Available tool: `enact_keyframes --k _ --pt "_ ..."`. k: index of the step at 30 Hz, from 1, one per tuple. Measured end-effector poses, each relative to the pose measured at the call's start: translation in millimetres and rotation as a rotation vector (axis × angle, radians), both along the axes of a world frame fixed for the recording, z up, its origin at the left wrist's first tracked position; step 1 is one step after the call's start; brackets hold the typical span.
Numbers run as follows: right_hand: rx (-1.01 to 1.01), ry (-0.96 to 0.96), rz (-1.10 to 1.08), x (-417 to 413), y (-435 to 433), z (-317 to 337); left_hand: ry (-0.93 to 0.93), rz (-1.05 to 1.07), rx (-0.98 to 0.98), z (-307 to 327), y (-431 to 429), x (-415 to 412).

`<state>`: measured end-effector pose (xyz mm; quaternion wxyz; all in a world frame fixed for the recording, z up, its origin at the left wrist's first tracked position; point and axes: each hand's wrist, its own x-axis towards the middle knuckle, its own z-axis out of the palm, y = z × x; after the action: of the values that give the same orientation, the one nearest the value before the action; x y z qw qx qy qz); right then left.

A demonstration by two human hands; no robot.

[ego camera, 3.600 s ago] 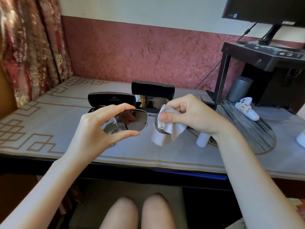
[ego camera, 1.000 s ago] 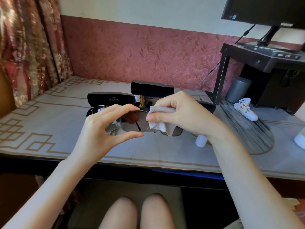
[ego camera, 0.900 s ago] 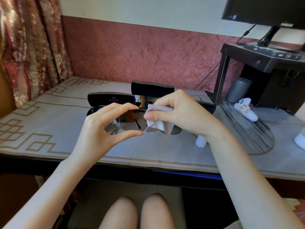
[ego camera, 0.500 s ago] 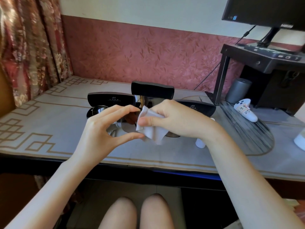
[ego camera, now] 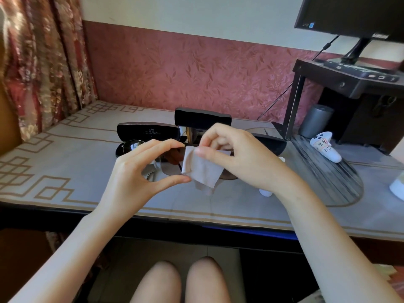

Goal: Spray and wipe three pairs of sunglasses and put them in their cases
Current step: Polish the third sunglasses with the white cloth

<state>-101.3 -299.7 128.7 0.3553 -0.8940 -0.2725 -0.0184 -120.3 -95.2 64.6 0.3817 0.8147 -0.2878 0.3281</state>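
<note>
A pair of sunglasses [ego camera: 169,164] with dark lenses is held above the table's front edge. My left hand [ego camera: 140,173] pinches the left lens rim between thumb and forefinger. My right hand [ego camera: 238,157] pinches a small pale cloth [ego camera: 202,169] against the lens area near the bridge. Behind my hands stand three dark cases: an open one [ego camera: 148,132] at left with another pair of sunglasses [ego camera: 131,146] in it, an upright one [ego camera: 203,119] in the middle, and one [ego camera: 271,143] partly hidden by my right hand.
The table [ego camera: 65,167] has a grey patterned cover. A small white bottle [ego camera: 265,192] stands behind my right wrist. A white controller [ego camera: 325,146] lies at the right. A grey cylinder [ego camera: 314,121] stands under a dark monitor stand [ego camera: 349,82].
My right hand has slid the cloth leftward from the right lens toward the bridge and left lens. My left hand has kept its pinch on the frame.
</note>
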Motion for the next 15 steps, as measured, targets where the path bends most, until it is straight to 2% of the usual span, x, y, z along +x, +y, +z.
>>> enact_keyframes --k 7,15 --pt "0.072 0.068 0.042 -4.9 6.1 -1.4 -0.018 0.0 0.03 -1.6 -1.8 -0.1" --pt "0.071 0.039 0.063 -3.0 8.2 -2.4 -0.047 -0.019 0.064 0.7 -2.1 -0.7"
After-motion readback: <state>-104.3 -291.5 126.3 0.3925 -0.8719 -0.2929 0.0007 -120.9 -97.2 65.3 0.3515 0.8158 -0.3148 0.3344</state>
